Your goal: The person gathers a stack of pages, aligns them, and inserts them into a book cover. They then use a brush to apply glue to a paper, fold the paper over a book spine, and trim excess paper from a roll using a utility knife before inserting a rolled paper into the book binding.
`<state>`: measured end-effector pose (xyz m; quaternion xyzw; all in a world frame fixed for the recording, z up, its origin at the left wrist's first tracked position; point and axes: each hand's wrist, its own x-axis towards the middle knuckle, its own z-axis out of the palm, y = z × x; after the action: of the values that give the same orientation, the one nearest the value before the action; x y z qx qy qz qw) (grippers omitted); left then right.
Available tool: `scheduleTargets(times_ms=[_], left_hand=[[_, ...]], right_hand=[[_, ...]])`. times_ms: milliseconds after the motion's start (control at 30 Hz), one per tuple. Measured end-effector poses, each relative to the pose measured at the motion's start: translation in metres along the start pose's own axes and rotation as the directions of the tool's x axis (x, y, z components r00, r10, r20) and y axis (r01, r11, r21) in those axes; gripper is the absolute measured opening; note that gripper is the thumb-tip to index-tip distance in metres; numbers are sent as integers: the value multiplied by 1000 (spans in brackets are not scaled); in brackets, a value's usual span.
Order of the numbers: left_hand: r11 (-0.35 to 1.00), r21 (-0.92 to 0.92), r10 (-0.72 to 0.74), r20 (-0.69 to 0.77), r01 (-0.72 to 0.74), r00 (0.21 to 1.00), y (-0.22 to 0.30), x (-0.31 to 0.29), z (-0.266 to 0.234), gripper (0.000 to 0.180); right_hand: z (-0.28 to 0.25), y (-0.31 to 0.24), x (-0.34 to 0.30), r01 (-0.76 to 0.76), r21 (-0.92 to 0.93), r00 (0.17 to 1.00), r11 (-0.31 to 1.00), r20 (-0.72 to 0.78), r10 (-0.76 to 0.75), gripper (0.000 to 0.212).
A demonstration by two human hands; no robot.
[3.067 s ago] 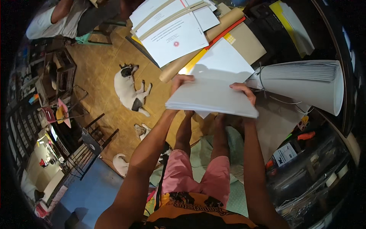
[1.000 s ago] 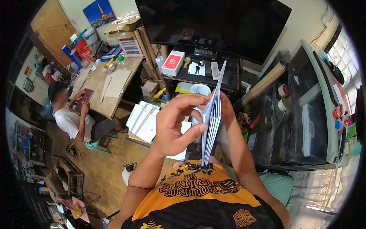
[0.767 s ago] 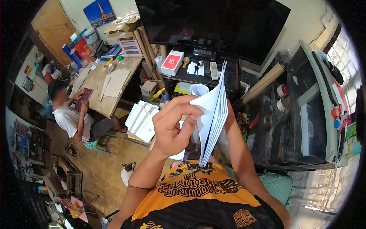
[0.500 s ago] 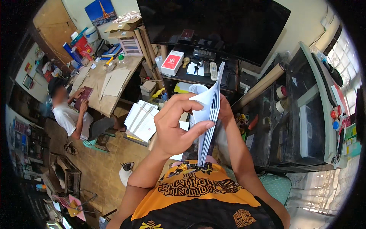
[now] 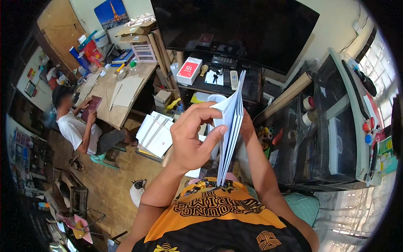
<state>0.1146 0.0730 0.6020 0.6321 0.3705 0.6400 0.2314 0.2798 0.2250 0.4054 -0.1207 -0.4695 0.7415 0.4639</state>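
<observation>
I hold a thick stack of white paper sheets point(image 5: 229, 130) upright and edge-on in front of my chest. My left hand point(image 5: 194, 136) grips the stack's left face, with the thumb pressed against the sheets and the fingers curled over the top edge. My right hand point(image 5: 247, 125) is mostly hidden behind the stack; only its edge and wrist show, pressed against the far side. More white stacks with paper bands point(image 5: 156, 133) lie on the floor beyond my left hand.
A large dark television point(image 5: 235, 29) stands above a low shelf point(image 5: 218, 80) with a red and white box point(image 5: 189, 70). A seated person point(image 5: 77, 126) reads at a wooden table point(image 5: 113, 90) on the left. A dog point(image 5: 136, 191) lies on the floor. Dark cabinets point(image 5: 336, 126) stand on the right.
My view rose from looking down at the flat stack over the floor to facing the television. The stack now stands upright, and my left thumb has shifted along its sheets.
</observation>
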Motion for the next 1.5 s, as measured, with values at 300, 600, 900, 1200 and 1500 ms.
scheduleTargets(times_ms=[300, 600, 900, 1200, 1500], left_hand=[[942, 230, 240, 42, -243, 970, -5, 1, -5, 24], [923, 379, 183, -263, -73, 947, -19, -7, -19, 34], [926, 172, -210, -504, 336, 838, -86, -70, -114, 10], [779, 356, -245, -584, 516, 774, -252, -258, -166, 14], [804, 141, -445, -501, 577, 742, -376, -332, -139, 40]], right_hand=[[-15, 5, -5, 25, 144, 997, 989, -71, -15, 54], [-11, 14, 1, 155, -312, 929, 937, -277, -245, 38], [35, 76, -1, -81, -420, 967, 904, -254, -31, 31], [-19, 265, -44, -123, -546, 992, 828, -103, 80, 10], [-90, 368, -85, -255, -433, 966, 865, -154, 208, 22]])
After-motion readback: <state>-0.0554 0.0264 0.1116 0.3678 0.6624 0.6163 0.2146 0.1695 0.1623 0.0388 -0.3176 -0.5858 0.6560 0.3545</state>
